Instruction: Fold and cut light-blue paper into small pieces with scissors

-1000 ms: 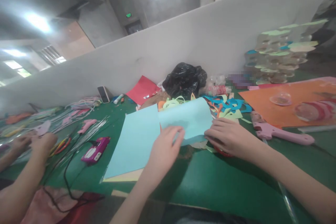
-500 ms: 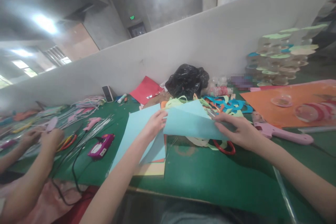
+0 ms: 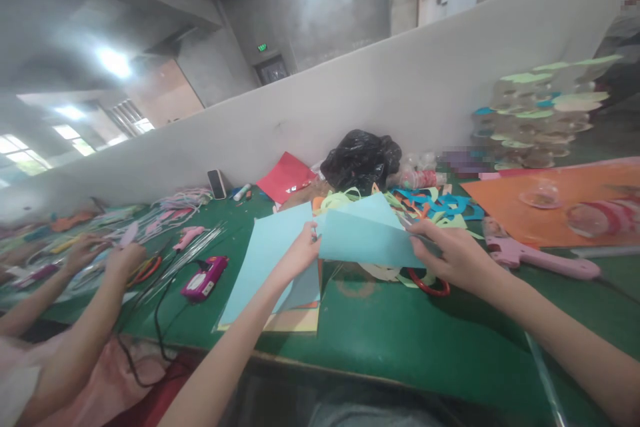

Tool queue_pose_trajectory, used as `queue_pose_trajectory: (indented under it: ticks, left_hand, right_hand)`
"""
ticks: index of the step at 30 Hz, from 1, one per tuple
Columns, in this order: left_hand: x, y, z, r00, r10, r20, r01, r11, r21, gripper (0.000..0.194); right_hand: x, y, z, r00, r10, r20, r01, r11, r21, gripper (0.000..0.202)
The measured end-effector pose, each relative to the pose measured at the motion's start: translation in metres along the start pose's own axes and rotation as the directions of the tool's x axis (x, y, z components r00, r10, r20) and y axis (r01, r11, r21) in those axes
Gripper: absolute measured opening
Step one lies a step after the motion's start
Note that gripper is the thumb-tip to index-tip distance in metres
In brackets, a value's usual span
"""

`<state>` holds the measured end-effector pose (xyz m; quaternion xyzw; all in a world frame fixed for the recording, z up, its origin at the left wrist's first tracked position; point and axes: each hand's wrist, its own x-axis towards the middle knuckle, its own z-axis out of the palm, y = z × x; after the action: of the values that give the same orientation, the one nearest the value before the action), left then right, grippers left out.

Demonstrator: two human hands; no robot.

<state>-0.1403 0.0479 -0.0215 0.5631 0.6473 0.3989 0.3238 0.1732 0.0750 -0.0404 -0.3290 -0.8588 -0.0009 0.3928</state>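
Observation:
A sheet of light blue paper (image 3: pixel 365 238), its front part bent over, is held up above the table between my two hands. My left hand (image 3: pixel 304 250) pinches its left edge. At the right end, the fingers and thumb of my right hand (image 3: pixel 453 250) close on it. Under my left forearm lies a stack of blue sheets (image 3: pixel 273 243), with orange and yellow paper (image 3: pixel 300 321) showing at its lower edge. Scissors with a red handle (image 3: pixel 433 285) lie below my right hand, partly hidden by the paper. Green and blue paper scraps (image 3: pixel 445 203) are heaped behind.
A pink glue gun (image 3: pixel 545 259) lies to the right, beside an orange sheet (image 3: pixel 505 207). A black plastic bag (image 3: pixel 363 157) sits against the partition. On the left are a purple box (image 3: pixel 205 278), a phone (image 3: pixel 217 184) and a co-worker's hands (image 3: pixel 125 260).
The view has shifted slightly, so the table things appear a little further right and lower. Both hands keep hold of the blue paper, with the left fingers slightly lower on its edge.

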Motion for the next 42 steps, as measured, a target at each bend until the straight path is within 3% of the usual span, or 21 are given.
queue_pose_trajectory:
  ticks: [3, 8, 11, 14, 16, 20, 23, 25, 30, 33, 36, 39, 42]
  left_hand:
    - [0.006, 0.001, 0.002, 0.994, -0.096, 0.045, 0.096, 0.995, 0.002, 0.057]
    - [0.016, 0.006, 0.005, 0.991, -0.115, -0.072, 0.101, 0.98, -0.172, 0.053]
    - [0.016, 0.008, 0.005, 0.996, -0.091, 0.011, 0.091, 0.97, -0.227, 0.049]
    - [0.013, 0.007, 0.006, 0.99, -0.032, 0.136, 0.05, 0.99, -0.13, 0.038]
    - [0.014, 0.005, 0.009, 0.987, 0.008, 0.158, 0.002, 0.998, -0.062, 0.033]
    - [0.017, 0.007, 0.015, 0.988, 0.145, -0.06, -0.144, 0.989, 0.023, 0.034]
    - [0.015, 0.017, 0.02, 0.933, 0.233, -0.274, -0.248, 0.969, -0.021, 0.037]
    - [0.013, 0.027, 0.022, 0.893, 0.268, -0.362, -0.303, 0.952, -0.042, 0.037]
    - [0.011, 0.039, 0.024, 0.867, 0.284, -0.409, -0.346, 0.935, -0.083, 0.037]
    - [0.016, 0.031, 0.025, 0.853, 0.22, -0.473, -0.31, 0.943, -0.121, 0.037]
    - [0.023, 0.016, 0.027, 0.841, 0.198, -0.504, -0.304, 0.943, -0.137, 0.039]
    - [0.029, -0.002, 0.031, 0.833, 0.155, -0.531, -0.272, 0.951, -0.148, 0.04]
    - [0.034, -0.013, 0.032, 0.826, 0.065, -0.56, -0.198, 0.964, -0.18, 0.041]
  right_hand:
    - [0.0, 0.001, 0.002, 0.997, 0.046, 0.057, -0.044, 0.998, -0.049, 0.018]
    - [0.0, 0.004, 0.007, 0.99, 0.087, 0.111, -0.074, 0.991, -0.113, 0.017]
    - [0.0, 0.005, 0.009, 0.991, 0.07, 0.114, -0.058, 0.993, -0.102, 0.017]
    - [0.001, 0.007, 0.01, 0.994, 0.033, 0.109, -0.023, 0.996, -0.087, 0.019]
    - [0.001, 0.01, 0.01, 0.995, -0.001, 0.104, 0.011, 0.995, -0.094, 0.02]
    - [0.0, 0.014, 0.012, 0.995, -0.048, 0.084, 0.059, 0.988, -0.144, 0.025]
    - [0.0, 0.011, 0.011, 0.997, -0.041, 0.065, 0.05, 0.988, -0.145, 0.029]
    - [0.0, 0.004, 0.008, 0.997, -0.041, 0.072, 0.049, 0.993, -0.107, 0.03]
    - [0.001, -0.014, 0.0, 0.985, -0.16, 0.058, 0.166, 0.98, -0.109, 0.026]
    - [0.0, -0.018, 0.003, 0.95, -0.298, 0.094, 0.311, 0.933, -0.18, 0.031]
    - [-0.004, -0.02, 0.012, 0.907, -0.365, 0.209, 0.395, 0.91, -0.128, 0.029]
    - [-0.01, -0.024, 0.022, 0.884, -0.352, 0.309, 0.383, 0.923, -0.043, 0.038]
    - [-0.014, -0.025, 0.027, 0.889, -0.298, 0.347, 0.327, 0.945, -0.026, 0.052]
